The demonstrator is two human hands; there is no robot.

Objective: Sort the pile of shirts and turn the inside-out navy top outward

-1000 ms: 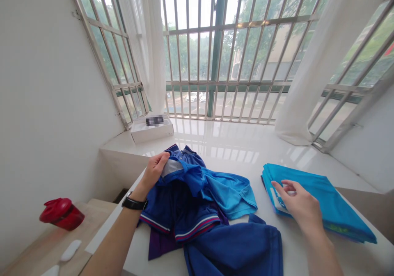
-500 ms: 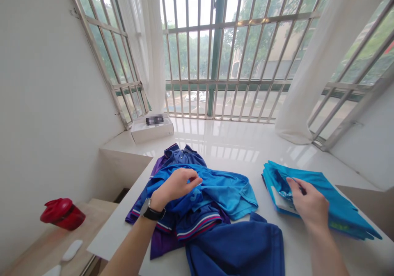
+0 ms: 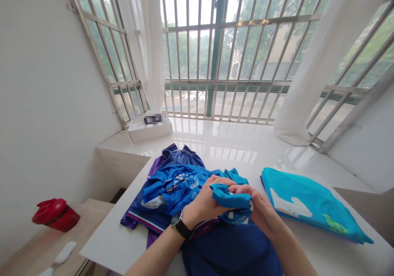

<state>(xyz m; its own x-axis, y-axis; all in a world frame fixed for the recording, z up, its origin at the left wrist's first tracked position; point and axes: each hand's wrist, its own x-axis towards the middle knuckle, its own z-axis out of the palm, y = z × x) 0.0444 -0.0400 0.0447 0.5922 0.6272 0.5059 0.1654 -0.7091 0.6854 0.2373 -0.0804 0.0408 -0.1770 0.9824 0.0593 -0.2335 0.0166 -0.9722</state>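
Observation:
A heap of blue clothes [image 3: 172, 190] lies on the white table [image 3: 111, 243]. On top is a light blue shirt [image 3: 227, 198]. My left hand [image 3: 203, 204], with a black watch on the wrist, and my right hand [image 3: 261, 210] both grip a bunched fold of that light blue shirt at the middle of the view. A dark blue garment [image 3: 234, 251] lies under my wrists. To the right rests a folded turquoise shirt [image 3: 310, 204] with a white print, apart from my hands.
A white box [image 3: 149, 128] stands on the glossy window ledge [image 3: 246, 144] by barred windows and white curtains. At lower left, a red lidded cup [image 3: 55, 214] and a white object [image 3: 63, 252] sit on a lower wooden surface. A purple garment [image 3: 154, 167] shows under the heap.
My right hand left the folded turquoise shirt and came left to the heap. My left hand shifted right. Both now hold the light blue shirt, which has bunched up.

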